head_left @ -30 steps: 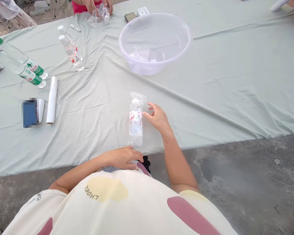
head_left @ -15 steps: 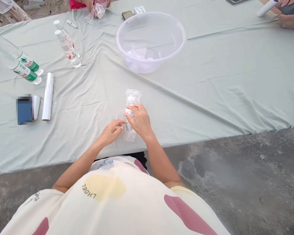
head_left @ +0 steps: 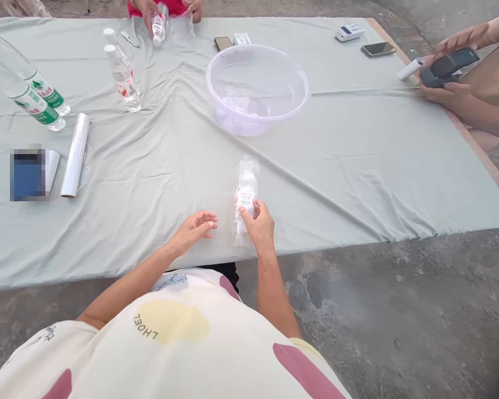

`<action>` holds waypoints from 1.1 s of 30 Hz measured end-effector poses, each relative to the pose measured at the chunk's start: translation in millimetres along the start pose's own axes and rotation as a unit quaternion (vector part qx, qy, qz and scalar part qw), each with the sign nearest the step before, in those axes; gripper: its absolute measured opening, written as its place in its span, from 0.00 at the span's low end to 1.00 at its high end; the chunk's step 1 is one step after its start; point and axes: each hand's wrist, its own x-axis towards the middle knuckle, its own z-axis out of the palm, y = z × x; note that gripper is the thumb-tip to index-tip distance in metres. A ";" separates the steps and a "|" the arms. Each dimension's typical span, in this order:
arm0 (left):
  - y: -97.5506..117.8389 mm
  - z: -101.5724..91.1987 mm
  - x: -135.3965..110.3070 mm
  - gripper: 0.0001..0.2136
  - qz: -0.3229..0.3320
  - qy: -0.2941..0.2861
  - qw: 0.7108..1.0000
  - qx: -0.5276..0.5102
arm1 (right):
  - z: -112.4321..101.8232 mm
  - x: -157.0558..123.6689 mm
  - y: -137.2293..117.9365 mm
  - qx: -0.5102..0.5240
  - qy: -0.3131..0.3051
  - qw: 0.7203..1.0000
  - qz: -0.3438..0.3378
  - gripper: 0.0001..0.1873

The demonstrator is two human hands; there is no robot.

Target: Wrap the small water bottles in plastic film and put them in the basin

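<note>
A small clear water bottle (head_left: 246,185) wrapped in plastic film lies near the front edge of the table, its cap end pointing away from me. My right hand (head_left: 261,224) grips its right side, thumb on top and fingers around the far side. The film (head_left: 242,235) sticks out past both ends of the bottle. To the left, my left hand (head_left: 197,228) hovers over the cloth with fingers apart and holds nothing, a short distance from the bottle.
A pale translucent basin (head_left: 258,124) with some clear plastic inside stands ahead. Cling film roll (head_left: 75,155), blue box (head_left: 27,176), small bottles (head_left: 122,77) and large bottles (head_left: 37,102) are leftward. Across the table, a person's hands hold another bottle (head_left: 159,25); at right, another person holds a dark device (head_left: 449,66).
My right hand has shifted the wrapped bottle to the right and now grips its side. My left hand has come away from the bottle. The view has tilted up and turned slightly.
</note>
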 end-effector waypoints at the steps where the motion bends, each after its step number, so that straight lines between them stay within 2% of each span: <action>1: 1.3 -0.7 -1.0 0.20 -0.007 0.001 1.000 -0.021 | 4.0 -0.5 1.3 0.066 -0.011 0.998 0.014 0.35; 4: 5.3 -1.4 -5.2 0.28 -0.016 0.007 0.998 -0.060 | 22.3 -6.6 -3.1 0.250 -0.057 0.966 0.018 0.34; 6: 5.8 -1.4 -7.8 0.33 -0.013 -0.001 0.996 -0.089 | 37.5 -13.6 -12.1 0.315 -0.092 0.945 0.012 0.35; 8: 4.3 -2.6 -9.5 0.38 0.000 -0.003 0.993 -0.119 | 52.4 -19.9 -22.6 0.346 -0.123 0.930 0.000 0.37; 10: 1.5 -6.6 -11.0 0.39 0.023 0.027 0.989 -0.142 | 63.7 -22.6 -31.3 0.360 -0.154 0.920 -0.031 0.38; 13: -2.7 -20.3 -14.8 0.34 0.072 0.088 0.978 -0.176 | 68.2 -15.7 -41.3 0.298 -0.192 0.930 -0.100 0.33; 15: -5.1 -34.1 -19.5 0.31 0.088 0.095 0.972 -0.196 | 62.0 -5.2 -49.6 0.223 -0.130 0.952 -0.165 0.25; 16: -6.4 -41.7 -22.4 0.30 0.087 0.094 0.971 -0.203 | 57.1 0.7 -55.4 0.196 -0.072 0.954 -0.215 0.20; 17: -7.9 -49.2 -25.5 0.29 0.082 0.091 0.971 -0.208 | 51.7 6.6 -62.6 0.176 -0.016 0.944 -0.279 0.15; 18: -9.5 -56.3 -28.6 0.29 0.077 0.087 0.971 -0.210 | 46.6 12.2 -71.0 0.159 0.024 0.922 -0.352 0.11; 19: -11.2 -62.9 -31.5 0.28 0.074 0.082 0.971 -0.211 | 42.3 17.5 -80.5 0.137 0.035 0.893 -0.427 0.08; 21: -14.1 -73.7 -36.8 0.26 0.076 0.063 0.971 -0.217 | 37.8 27.2 -100.4 0.061 -0.014 0.837 -0.544 0.06; 22: -14.9 -78.0 -39.1 0.25 0.077 0.048 0.971 -0.222 | 37.8 32.0 -109.5 0.017 -0.053 0.819 -0.571 0.06; 23: -15.2 -81.7 -41.3 0.24 0.077 0.033 0.970 -0.227 | 39.0 36.7 -117.2 -0.019 -0.091 0.811 -0.578 0.06; 25: -13.8 -88.5 -44.9 0.23 0.071 0.006 0.969 -0.237 | 43.2 46.0 -126.5 -0.037 -0.181 0.820 -0.542 0.08; 27: -10.7 -95.9 -46.9 0.21 0.067 -0.012 0.968 -0.241 | 47.7 53.6 -126.8 0.001 -0.287 0.841 -0.459 0.15; 29: -7.1 -104.7 -46.2 0.21 0.070 -0.024 0.966 -0.249 | 51.4 58.0 -120.1 0.055 -0.371 0.849 -0.373 0.23; 31: -3.6 -114.4 -42.4 0.22 0.082 -0.029 0.962 -0.258 | 54.9 59.0 -110.6 0.102 -0.398 0.852 -0.324 0.27; 33: 0.3 -123.2 -36.0 0.22 0.102 -0.020 0.958 -0.268 | 59.2 56.9 -103.3 0.152 -0.367 0.865 -0.307 0.29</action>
